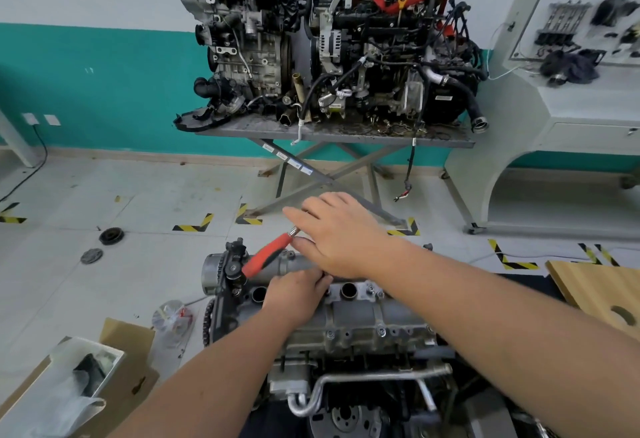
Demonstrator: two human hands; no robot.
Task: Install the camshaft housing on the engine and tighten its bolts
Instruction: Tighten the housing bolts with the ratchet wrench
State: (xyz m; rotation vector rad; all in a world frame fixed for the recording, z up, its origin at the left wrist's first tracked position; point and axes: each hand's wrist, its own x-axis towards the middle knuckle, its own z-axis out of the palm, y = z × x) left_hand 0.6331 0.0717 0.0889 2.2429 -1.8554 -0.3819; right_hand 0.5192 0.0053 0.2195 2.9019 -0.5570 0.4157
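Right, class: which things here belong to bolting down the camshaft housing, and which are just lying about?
Job: camshaft housing, its bolts, red-handled wrench, left hand, right hand.
Lying about: two engines on the stand, cardboard box, wooden board, round discs on the floor.

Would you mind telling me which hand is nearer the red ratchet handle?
Right. The right hand touches the red ratchet handle at its metal end, fingers spread over it; the left hand sits below it on the camshaft housing.

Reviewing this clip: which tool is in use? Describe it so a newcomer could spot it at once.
Start at the grey engine in the lower centre, under both hands. On its far top edge lies the ratchet wrench, slanting up to the right, its metal shaft running under the right hand. Its red and black handle is the only brightly coloured thing on that engine.
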